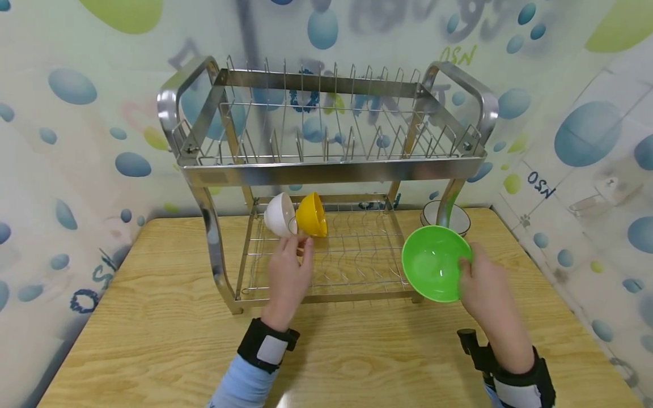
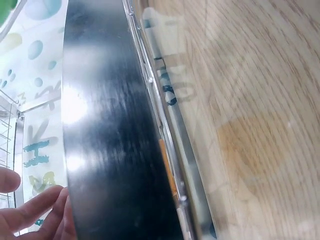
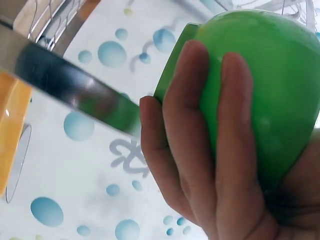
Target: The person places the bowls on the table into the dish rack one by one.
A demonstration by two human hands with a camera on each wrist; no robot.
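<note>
My right hand (image 1: 487,277) grips a light green bowl (image 1: 437,264) by its right rim. Its hollow side faces the head camera, in front of the rack's right post. The right wrist view shows the fingers (image 3: 235,125) spread across the bowl's outside. A white bowl (image 1: 279,215) and a yellow bowl (image 1: 312,216) stand tilted on edge, side by side, on the rack's lower shelf (image 1: 357,260). Just below them is my left hand (image 1: 292,269), its fingers (image 2: 37,210) bent and apart from the thumb. Contact with either bowl cannot be made out.
The two-tier metal dish rack (image 1: 331,173) has upright wire dividers on its upper tier. Behind its right post, white dark-rimmed dishware (image 1: 459,220) sits on the wooden table (image 1: 367,345). Patterned walls (image 1: 571,192) close off the back and right.
</note>
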